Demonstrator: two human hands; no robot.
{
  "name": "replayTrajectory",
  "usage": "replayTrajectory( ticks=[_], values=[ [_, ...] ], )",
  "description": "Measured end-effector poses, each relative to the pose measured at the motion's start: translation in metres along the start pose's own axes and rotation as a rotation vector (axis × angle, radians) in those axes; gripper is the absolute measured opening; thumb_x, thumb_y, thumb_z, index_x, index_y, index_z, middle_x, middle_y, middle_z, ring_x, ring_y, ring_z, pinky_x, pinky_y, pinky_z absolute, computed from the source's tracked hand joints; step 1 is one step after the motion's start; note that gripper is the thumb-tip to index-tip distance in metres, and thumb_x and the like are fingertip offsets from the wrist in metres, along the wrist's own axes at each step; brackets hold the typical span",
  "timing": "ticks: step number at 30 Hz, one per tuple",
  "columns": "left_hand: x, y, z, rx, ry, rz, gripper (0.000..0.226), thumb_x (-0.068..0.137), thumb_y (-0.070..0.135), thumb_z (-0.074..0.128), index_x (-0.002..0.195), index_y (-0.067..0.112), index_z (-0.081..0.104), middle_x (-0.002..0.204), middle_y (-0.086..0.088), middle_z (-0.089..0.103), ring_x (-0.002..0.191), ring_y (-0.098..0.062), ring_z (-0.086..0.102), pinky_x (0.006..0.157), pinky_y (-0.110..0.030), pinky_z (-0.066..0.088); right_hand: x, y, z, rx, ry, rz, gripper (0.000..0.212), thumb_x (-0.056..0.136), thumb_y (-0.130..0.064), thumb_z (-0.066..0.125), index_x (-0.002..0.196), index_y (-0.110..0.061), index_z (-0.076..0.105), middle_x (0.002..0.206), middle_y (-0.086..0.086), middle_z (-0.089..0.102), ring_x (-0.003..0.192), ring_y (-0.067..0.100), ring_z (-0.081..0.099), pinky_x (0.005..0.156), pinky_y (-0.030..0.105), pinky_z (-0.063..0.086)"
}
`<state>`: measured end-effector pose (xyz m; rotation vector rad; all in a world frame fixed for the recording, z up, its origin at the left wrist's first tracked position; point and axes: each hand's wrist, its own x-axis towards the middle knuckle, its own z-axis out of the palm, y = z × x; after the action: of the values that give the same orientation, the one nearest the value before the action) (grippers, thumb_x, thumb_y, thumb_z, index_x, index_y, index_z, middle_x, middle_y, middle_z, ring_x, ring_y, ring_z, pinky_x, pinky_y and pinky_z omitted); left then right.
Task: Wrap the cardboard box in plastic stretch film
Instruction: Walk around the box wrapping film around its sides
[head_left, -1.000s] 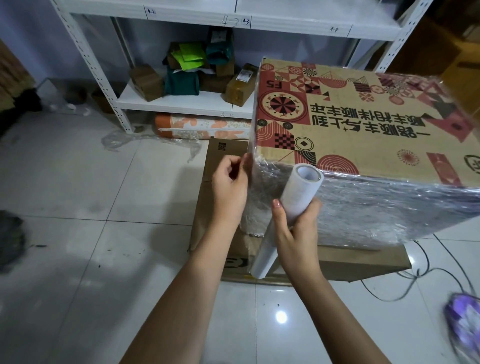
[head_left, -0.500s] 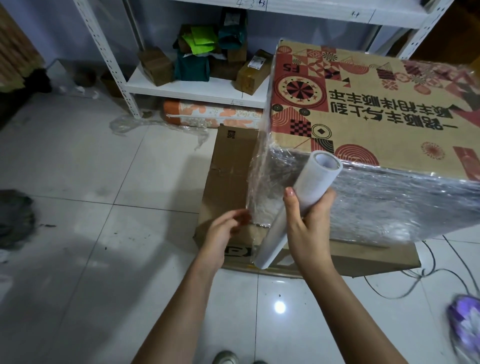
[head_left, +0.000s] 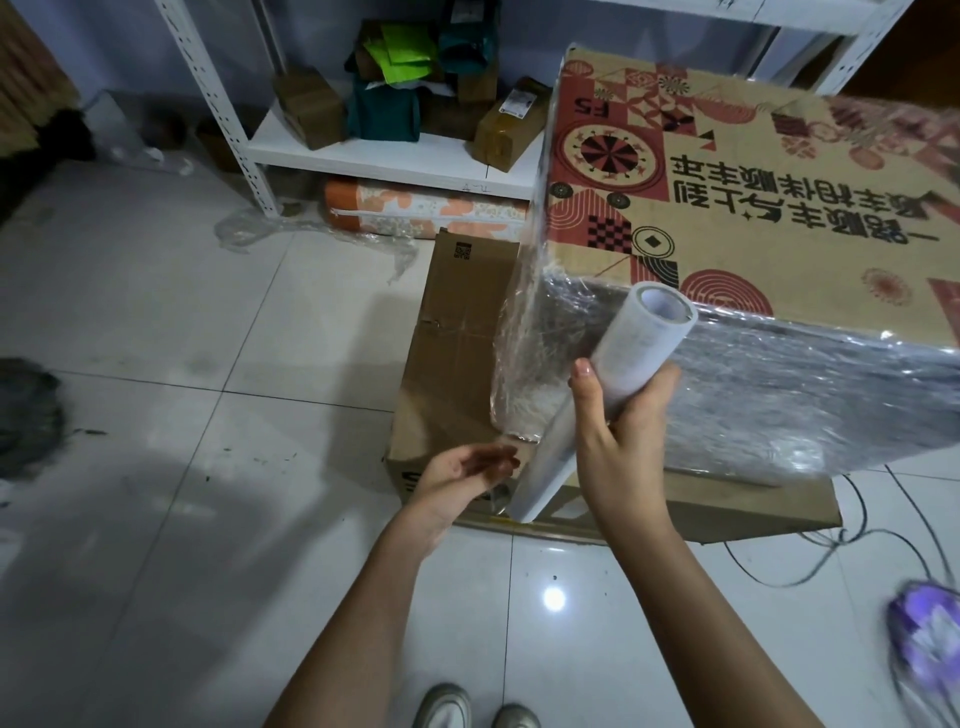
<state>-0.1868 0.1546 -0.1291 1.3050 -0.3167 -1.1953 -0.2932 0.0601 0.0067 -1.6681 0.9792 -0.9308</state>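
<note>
Across the whole lower view spreads a pale glossy tiled floor (head_left: 171, 322), with wide bare stretches to the left and near the person's two light shoes (head_left: 470, 712). At the far side stands a white perforated metal shelf rack (head_left: 218, 104) holding small brown parcels and green and teal bags; an orange-patterned roll (head_left: 421, 210) lies under its lowest board, and crumpled clear plastic (head_left: 270, 231) lies on the tiles just in front of it.

Right of centre, the large printed cardboard box with red and black patterns (head_left: 753, 197) sits raised on a plain brown flattened carton (head_left: 467, 332) that rests on the floor. Its near side face is covered in wrinkled clear stretch film (head_left: 779, 395); the printed top shows bare card at its left part. A loose sheet of film hangs off the box's near-left vertical edge, running down towards the roll. Black cables (head_left: 857, 540) trail over the tiles on the right, near a blurred purple object (head_left: 930, 634).

At the box's near-left corner, the right hand (head_left: 618, 441) grips the pale tube-shaped roll of stretch film (head_left: 613, 374), fingers and thumb curled round its middle; the roll slants, upper end touching the wrapped face, lower end over the brown carton's near edge. Just left and lower, the left hand (head_left: 457, 483) has its fingers loosely curled at the hanging film's bottom edge; motion blur leaves it unclear whether they pinch it.
</note>
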Motion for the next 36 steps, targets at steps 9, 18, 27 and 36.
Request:
replayTrajectory(
  ticks=[9,18,27,36],
  values=[
    [0.003,0.007,-0.007,0.165,0.233,0.1,0.016,0.078,0.004,0.072,0.076,0.02,0.068,0.066,0.011,0.07,0.063,0.002,0.063,0.059,-0.01,0.047,-0.003,-0.002,0.008,-0.033,0.051,0.003,0.037,0.086,-0.039,0.057,0.105,-0.017,0.033,0.087,-0.016,0.045,0.075,-0.009,0.051,0.067,0.032,0.049],
    [0.032,0.028,-0.002,0.236,0.359,0.14,0.031,0.078,-0.004,0.071,0.068,0.024,0.064,0.059,0.016,0.067,0.057,0.008,0.06,0.055,-0.007,0.044,-0.012,-0.001,0.013,-0.162,0.072,-0.035,0.065,0.073,-0.027,0.078,0.114,-0.004,0.033,0.096,-0.001,0.052,0.09,0.023,0.058,0.073,0.039,0.05],
    [0.036,0.026,-0.003,0.354,0.398,0.176,0.034,0.078,-0.002,0.07,0.067,0.03,0.065,0.064,0.016,0.067,0.067,0.001,0.063,0.062,-0.011,0.048,-0.013,0.002,0.002,-0.288,0.048,-0.141,0.059,0.075,-0.013,0.076,0.117,-0.003,0.035,0.104,0.005,0.033,0.094,0.01,0.041,0.078,0.028,0.041],
    [0.047,0.034,-0.006,0.467,0.435,0.19,0.027,0.077,0.008,0.075,0.069,0.03,0.061,0.072,0.011,0.067,0.076,-0.013,0.064,0.073,-0.033,0.053,-0.008,0.003,-0.009,-0.262,-0.082,-0.066,0.062,0.078,-0.017,0.073,0.106,-0.027,0.018,0.1,0.0,0.044,0.09,0.012,0.058,0.075,0.039,0.051]
  ],
)
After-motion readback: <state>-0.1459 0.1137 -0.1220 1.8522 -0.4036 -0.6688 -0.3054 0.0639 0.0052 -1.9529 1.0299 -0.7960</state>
